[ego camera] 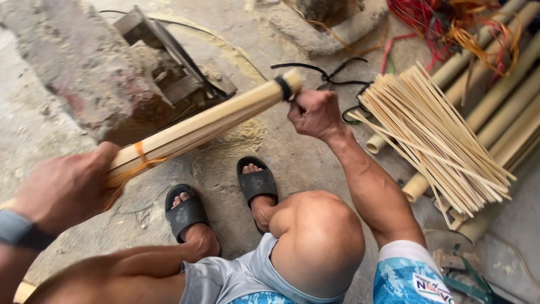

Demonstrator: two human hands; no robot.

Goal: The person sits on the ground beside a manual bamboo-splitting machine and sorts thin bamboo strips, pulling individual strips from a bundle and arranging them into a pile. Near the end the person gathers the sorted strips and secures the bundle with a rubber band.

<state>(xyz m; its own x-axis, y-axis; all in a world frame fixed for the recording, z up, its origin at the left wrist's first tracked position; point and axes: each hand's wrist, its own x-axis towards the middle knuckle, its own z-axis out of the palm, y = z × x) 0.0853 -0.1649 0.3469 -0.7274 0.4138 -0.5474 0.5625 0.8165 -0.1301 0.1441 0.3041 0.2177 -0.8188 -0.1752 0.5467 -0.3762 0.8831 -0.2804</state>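
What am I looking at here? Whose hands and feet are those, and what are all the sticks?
This picture comes from a camera worn on a person's head, looking down, so you see their own body from above. There is no machine holding anything, just two bare hands. The left hand wraps around one end of a bundle of long pale strips, near an orange tie. The right hand is closed by the other end, where a black band circles the bundle. Below are the person's knees and two feet in black sandals. The concrete floor has sawdust on it. To the right lies a fan of thin loose sticks on top of thick bamboo poles. A black cord lies behind the right hand.
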